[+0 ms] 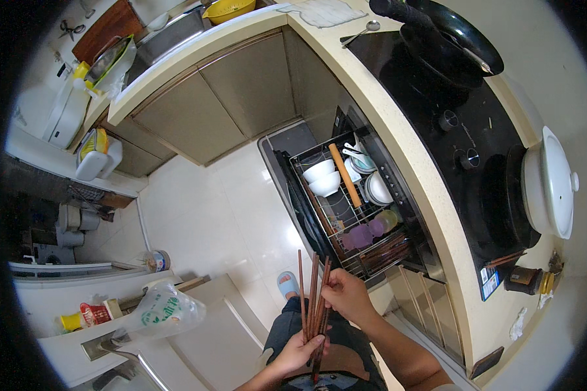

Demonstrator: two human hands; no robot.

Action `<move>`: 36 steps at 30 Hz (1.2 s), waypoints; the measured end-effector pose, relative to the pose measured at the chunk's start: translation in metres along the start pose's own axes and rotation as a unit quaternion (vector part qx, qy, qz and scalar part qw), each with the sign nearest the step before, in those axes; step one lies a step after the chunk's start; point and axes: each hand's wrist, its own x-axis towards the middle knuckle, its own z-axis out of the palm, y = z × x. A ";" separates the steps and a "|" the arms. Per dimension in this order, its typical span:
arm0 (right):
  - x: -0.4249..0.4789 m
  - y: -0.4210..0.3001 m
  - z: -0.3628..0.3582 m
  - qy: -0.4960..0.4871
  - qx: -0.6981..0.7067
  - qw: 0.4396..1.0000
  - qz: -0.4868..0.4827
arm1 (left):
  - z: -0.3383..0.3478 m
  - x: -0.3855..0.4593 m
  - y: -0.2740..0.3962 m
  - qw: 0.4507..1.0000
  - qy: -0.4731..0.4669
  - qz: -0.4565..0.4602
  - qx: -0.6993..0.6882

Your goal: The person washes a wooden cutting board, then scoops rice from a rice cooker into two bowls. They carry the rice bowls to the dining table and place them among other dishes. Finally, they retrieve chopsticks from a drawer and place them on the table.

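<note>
My left hand [299, 350] is closed around the lower part of a bundle of brown wooden chopsticks [314, 308], which points up and away from me. At the bundle's right side, the fingers of my right hand [345, 294] pinch some of the sticks higher up. One chopstick stands a little apart on the left. Beyond my hands, an open pull-out dish drawer [293, 195] holds white bowls [324, 183], a wooden rolling pin [345, 175], purple cups [361, 236] and more chopsticks [385, 254] in its near section.
On the counter [435, 195] at right are a black cooktop [420, 97], a dark wok [479, 34], a white lidded pot [538, 190] and a jar [523, 281]. A sink [169, 36] lies at upper left. A plastic bag [169, 310] hangs by the door [220, 322].
</note>
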 end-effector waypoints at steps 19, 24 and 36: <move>0.021 -0.088 -0.087 0.249 0.111 0.948 -0.162 | -0.027 -0.003 -0.001 0.997 0.004 -0.008 -0.081; -0.004 -0.014 -0.106 0.366 -0.018 0.912 -0.183 | -0.048 -0.008 -0.005 0.991 0.046 0.019 -0.122; 0.069 0.189 -0.133 0.489 -0.155 0.858 0.025 | -0.051 0.008 -0.023 0.989 0.071 -0.074 -0.105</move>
